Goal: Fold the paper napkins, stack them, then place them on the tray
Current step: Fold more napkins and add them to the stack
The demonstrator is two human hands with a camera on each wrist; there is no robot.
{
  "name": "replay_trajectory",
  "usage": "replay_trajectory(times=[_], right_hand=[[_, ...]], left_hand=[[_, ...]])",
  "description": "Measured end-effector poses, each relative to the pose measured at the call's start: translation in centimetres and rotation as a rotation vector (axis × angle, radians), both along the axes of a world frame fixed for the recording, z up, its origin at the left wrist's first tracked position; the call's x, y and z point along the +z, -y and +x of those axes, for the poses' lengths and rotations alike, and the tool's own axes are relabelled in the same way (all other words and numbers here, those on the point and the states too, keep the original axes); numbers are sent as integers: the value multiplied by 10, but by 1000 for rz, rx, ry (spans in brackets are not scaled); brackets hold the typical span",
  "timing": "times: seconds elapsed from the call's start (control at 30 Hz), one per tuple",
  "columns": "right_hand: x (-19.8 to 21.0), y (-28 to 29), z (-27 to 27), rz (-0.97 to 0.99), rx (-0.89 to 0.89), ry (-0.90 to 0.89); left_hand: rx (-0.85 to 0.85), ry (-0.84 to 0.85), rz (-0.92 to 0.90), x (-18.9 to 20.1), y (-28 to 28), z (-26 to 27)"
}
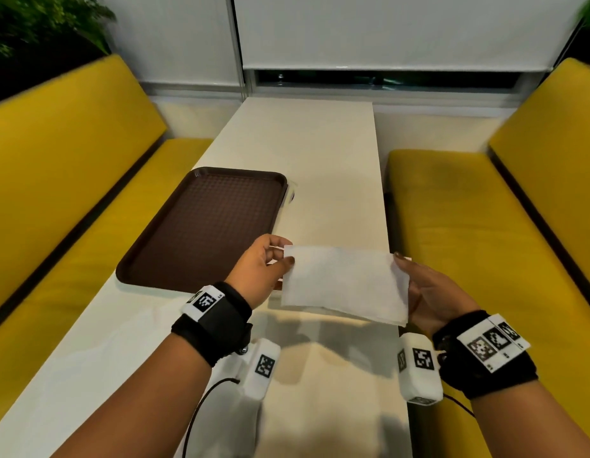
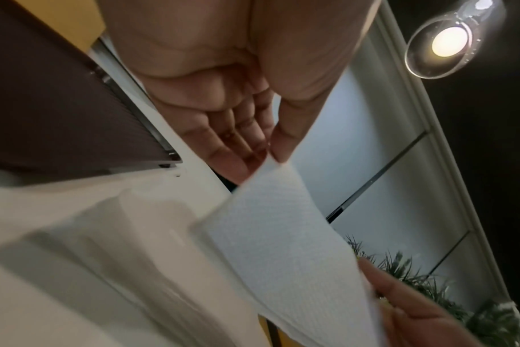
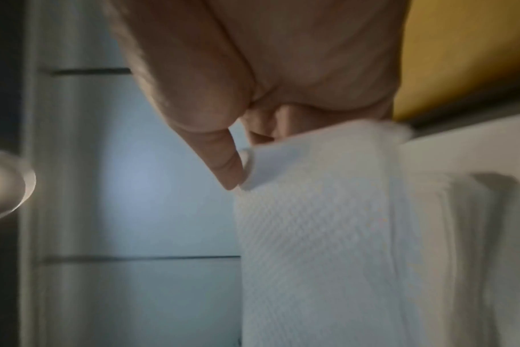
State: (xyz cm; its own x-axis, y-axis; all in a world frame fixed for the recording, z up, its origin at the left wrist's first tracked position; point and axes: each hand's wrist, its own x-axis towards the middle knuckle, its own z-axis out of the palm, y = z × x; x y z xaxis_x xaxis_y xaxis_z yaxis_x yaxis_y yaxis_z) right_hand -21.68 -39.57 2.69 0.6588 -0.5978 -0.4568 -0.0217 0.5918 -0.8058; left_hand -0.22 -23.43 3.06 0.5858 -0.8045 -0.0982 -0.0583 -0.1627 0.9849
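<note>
Two yellow benches [image 1: 72,166] flank a long white table [image 1: 313,153], and a brown tray [image 1: 207,226] lies bare on the table's left half. Above the near part of the table, just right of the tray, both hands hold a white paper napkin [image 1: 345,284] in the air, spread between them as a flat rectangle; layered edges at its near right corner suggest it is already folded or several sheets thick, though which I cannot tell. The left hand [image 1: 259,271] pinches the napkin's left edge between thumb and fingers, which the left wrist view confirms. The right hand [image 1: 426,289] pinches the right edge, thumb on top and fingers beneath.

Judging by its look, the napkin is very light, soft and limp: it will sag wherever it is unsupported, crease at a touch and tear if pulled hard. Corners and edges are the places to take hold, with a gentle pinch, keeping it lightly taut. Loose layers may slide apart, so squaring the edges before setting it down seems wise.
</note>
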Motion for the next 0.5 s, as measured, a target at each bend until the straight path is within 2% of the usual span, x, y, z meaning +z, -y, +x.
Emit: replay_trajectory(times=[0.07,0.17,0.23,0.4,0.5], right_hand=[[-11,1,2,51,47,-16],[-26,1,8,0,112,-118],[-30,0,13,-52,94,-161],[-30,9,25,-222,-71,-203],[-30,18,31,-431,-57,-371]], left_hand=[[51,50,14,-7,5,6],[121,72,20,-14,10,12],[145,90,23,-18,14,16],[111,118,77,-28,21,26],[83,132,135,-32,25,31]])
